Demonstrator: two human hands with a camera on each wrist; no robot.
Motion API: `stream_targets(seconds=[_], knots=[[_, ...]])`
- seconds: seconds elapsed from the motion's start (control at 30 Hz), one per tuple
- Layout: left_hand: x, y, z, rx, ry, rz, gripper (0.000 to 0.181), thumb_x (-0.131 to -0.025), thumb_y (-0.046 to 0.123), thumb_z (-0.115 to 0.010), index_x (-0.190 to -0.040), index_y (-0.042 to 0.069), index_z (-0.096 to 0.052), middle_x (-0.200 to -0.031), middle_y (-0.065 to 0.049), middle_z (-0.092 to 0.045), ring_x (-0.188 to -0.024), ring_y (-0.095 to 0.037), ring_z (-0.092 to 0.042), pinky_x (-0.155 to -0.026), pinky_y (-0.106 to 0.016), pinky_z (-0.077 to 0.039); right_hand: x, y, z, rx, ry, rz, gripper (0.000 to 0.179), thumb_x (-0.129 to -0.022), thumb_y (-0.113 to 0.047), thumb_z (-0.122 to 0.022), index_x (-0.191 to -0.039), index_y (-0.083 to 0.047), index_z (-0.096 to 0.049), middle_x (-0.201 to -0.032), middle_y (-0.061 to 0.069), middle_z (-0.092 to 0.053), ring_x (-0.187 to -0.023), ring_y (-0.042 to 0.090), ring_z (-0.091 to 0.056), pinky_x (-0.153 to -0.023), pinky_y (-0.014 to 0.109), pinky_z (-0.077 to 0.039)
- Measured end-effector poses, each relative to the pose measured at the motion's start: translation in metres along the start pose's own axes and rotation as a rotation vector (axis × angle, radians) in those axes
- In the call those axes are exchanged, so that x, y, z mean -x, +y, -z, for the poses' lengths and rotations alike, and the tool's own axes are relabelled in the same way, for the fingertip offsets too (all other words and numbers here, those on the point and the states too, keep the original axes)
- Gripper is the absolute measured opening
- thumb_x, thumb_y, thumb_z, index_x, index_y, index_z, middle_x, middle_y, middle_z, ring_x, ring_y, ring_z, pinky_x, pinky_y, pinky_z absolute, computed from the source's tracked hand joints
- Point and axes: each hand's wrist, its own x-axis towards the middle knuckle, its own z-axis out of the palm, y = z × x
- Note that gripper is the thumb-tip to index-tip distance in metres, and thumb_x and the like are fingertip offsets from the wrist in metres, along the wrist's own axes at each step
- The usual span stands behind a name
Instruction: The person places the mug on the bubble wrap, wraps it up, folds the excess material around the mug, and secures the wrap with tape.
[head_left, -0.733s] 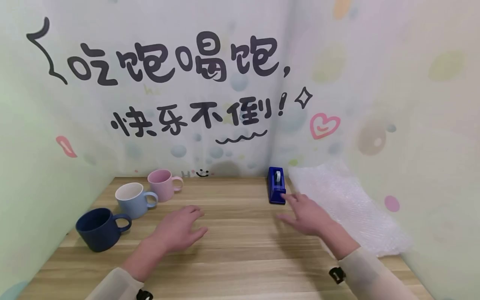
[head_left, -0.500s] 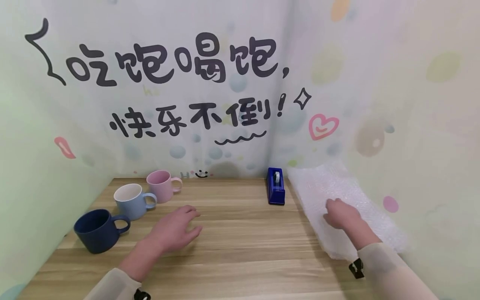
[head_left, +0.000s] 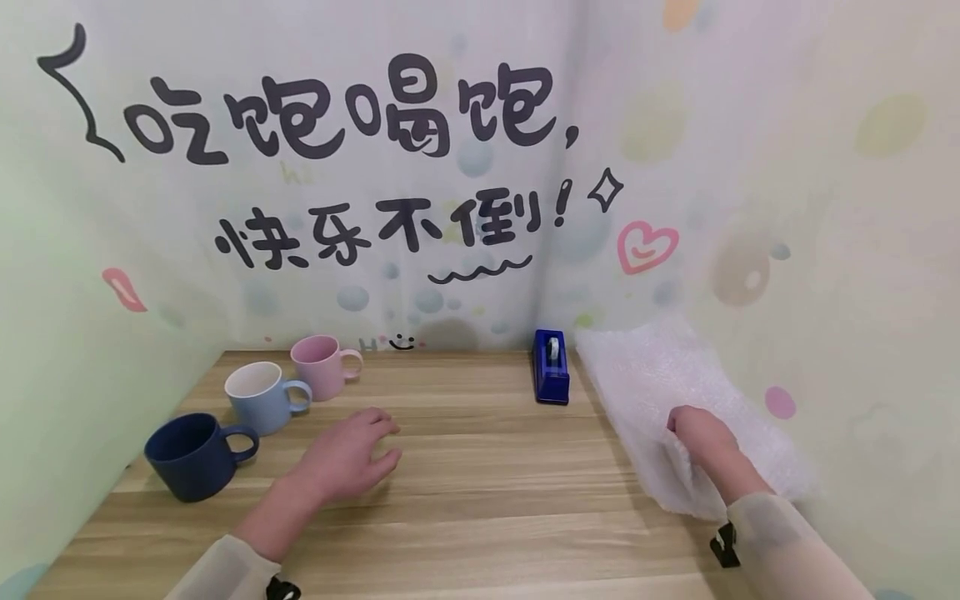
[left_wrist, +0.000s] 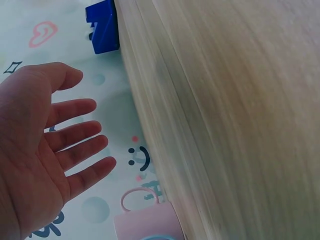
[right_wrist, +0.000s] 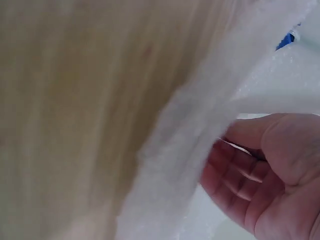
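My right hand [head_left: 705, 437] pinches the bubble wrap [head_left: 637, 367], a pile of clear white sheets at the table's right side. The sheet bunches up under the fingers; in the right wrist view a fold of the wrap [right_wrist: 175, 165] hides the fingertips of the right hand [right_wrist: 265, 175]. Over the table, right of the mugs, my left hand [head_left: 345, 458] holds nothing. Its fingers are spread and relaxed in the left wrist view. Nearest to it stand a light blue mug [head_left: 262, 407], a pink mug [head_left: 318, 371] and a dark blue mug [head_left: 187, 462].
A blue tape dispenser [head_left: 551, 375] with a roll in it stands at the back, left of the wrap. Printed walls enclose the wooden table [head_left: 480, 492] at the back and both sides.
My right hand has moved from beside the tape dispenser rightward onto the bubble wrap and taken hold of it, creasing the sheet. The left hand has barely moved.
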Motion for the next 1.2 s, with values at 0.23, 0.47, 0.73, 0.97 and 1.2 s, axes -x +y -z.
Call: stream_targets(seconds=[0.23,0.47,0.73,0.97,1.2], knots=[[0.002,0.000,0.001,0.006,-0.005,0.001,0.033,-0.102,0.027,-0.073,-0.126,0.005,-0.077,-0.135,-0.014,-0.072,-0.125,-0.034,-0.070,-0.107,-0.054,-0.060,0.008,-0.003,-0.004,0.030,0.073,0.013,0.015,-0.096,0.000,-0.056,-0.086,-0.008,-0.064,-0.081,0.007,-0.061,-0.075,0.023,-0.051,-0.064,0.037,-0.043],[0.001,-0.002,0.003,0.054,-0.024,0.040,0.033,-0.104,0.025,-0.071,-0.128,0.004,-0.075,-0.139,-0.017,-0.069,-0.129,-0.038,-0.068,-0.109,-0.057,-0.058,0.029,-0.025,0.005,0.053,0.272,0.095,0.011,-0.099,-0.010,-0.066,-0.089,-0.014,-0.070,-0.084,0.001,-0.065,-0.069,0.016,-0.055,-0.054,0.037,-0.044],[0.000,-0.002,0.009,0.063,-0.030,0.052,0.034,-0.104,0.026,-0.072,-0.130,0.004,-0.075,-0.141,-0.018,-0.068,-0.130,-0.039,-0.067,-0.109,-0.058,-0.058,0.041,-0.085,0.013,0.097,0.518,0.364,0.016,-0.094,-0.006,-0.075,-0.088,-0.019,-0.069,-0.083,-0.006,-0.064,-0.070,0.014,-0.058,-0.050,0.033,-0.043],[-0.001,-0.006,0.013,0.178,0.129,0.128,0.045,-0.110,0.025,-0.064,-0.144,-0.003,-0.063,-0.149,-0.027,-0.062,-0.139,-0.048,-0.061,-0.114,-0.065,-0.052,0.036,-0.126,-0.005,0.221,0.696,0.751,0.017,-0.086,-0.008,-0.081,-0.085,-0.017,-0.067,-0.082,-0.005,-0.064,-0.070,0.018,-0.056,-0.054,0.032,-0.047],[-0.004,-0.013,0.022,0.334,0.371,0.089,0.043,-0.112,0.018,-0.059,-0.149,-0.004,-0.059,-0.149,-0.029,-0.063,-0.137,-0.050,-0.061,-0.112,-0.070,-0.050,0.033,-0.158,-0.028,0.352,0.649,1.003,0.019,-0.086,-0.010,-0.077,-0.082,-0.018,-0.061,-0.081,-0.008,-0.061,-0.073,0.014,-0.051,-0.061,0.028,-0.047]])
